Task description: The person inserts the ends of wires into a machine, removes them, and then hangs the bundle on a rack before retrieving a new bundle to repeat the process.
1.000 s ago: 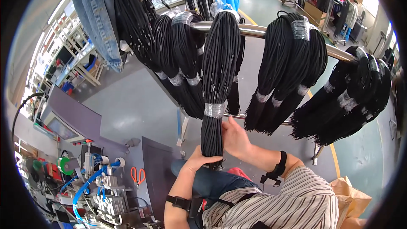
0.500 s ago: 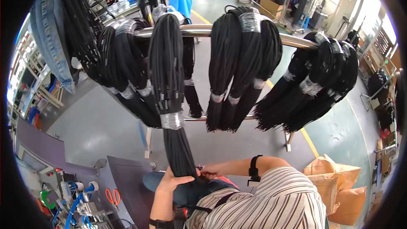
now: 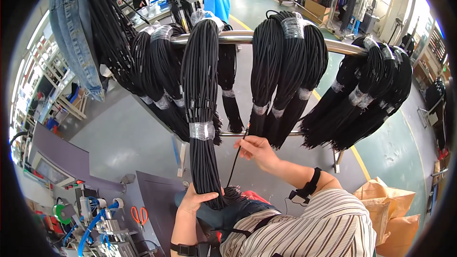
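A long bundle of black cables [image 3: 200,76], wrapped with clear plastic film [image 3: 202,131], hangs from a metal rail [image 3: 238,37]. My left hand [image 3: 196,201] grips its lower end, with the thumb across the front; the cut ends point toward my lap. Farther up and to the right, my right hand [image 3: 254,148] pinches a single black cable [image 3: 235,162] near its tip. That cable slants up from the bundle's lower end, and its tip shows a bit of red. More cable bundles [image 3: 285,66] hang along the rail to the right.
A lower metal bar [image 3: 281,133] crosses behind the bundles. At the left stand a machine with blue tubes [image 3: 97,223] and orange-handled scissors [image 3: 139,215] on a dark surface. Brown paper bags [image 3: 388,204] lie at the right. A denim jacket [image 3: 76,43] hangs at the upper left.
My right hand has risen from beside the bundle's lower end, drawing one cable up and away. My left hand still holds the bundle. The whole view has shifted slightly.
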`<state>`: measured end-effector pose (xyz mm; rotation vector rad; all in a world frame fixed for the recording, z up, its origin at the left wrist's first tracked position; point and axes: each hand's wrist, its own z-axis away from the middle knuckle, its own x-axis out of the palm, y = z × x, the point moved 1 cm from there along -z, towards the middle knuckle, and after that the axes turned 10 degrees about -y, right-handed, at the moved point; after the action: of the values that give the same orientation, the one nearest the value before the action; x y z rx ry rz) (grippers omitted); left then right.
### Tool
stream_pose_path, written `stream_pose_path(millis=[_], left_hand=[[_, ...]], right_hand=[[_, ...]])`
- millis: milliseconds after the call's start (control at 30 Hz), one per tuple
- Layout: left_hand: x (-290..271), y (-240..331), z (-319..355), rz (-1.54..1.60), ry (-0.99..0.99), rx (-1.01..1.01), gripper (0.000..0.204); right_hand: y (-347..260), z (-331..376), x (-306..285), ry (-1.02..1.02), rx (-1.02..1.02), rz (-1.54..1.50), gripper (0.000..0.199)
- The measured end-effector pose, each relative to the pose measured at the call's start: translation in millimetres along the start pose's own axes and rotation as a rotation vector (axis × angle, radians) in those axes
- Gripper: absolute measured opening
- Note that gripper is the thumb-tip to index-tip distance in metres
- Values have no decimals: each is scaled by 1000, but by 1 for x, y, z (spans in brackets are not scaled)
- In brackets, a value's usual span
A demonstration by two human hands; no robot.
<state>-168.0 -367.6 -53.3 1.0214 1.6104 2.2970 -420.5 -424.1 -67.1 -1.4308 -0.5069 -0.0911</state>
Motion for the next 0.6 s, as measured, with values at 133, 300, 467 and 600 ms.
stream_pose_path(millis=[133,300,467,600], left_hand=[[2,3,4,-23,-36,12,32],[1,2,2,-39,-29,20,29],[-1,2,-2,-71,-6,-23,38],[5,7,-2,-142,33,-89,48]], right_hand=[[-20,-2,6,-60,-105,47,28],[-28,-6,8,-137,-127,60,29],[-43,-23,9,-192,-172,246,33],[-75,-95,3,19,-648,330,39]])
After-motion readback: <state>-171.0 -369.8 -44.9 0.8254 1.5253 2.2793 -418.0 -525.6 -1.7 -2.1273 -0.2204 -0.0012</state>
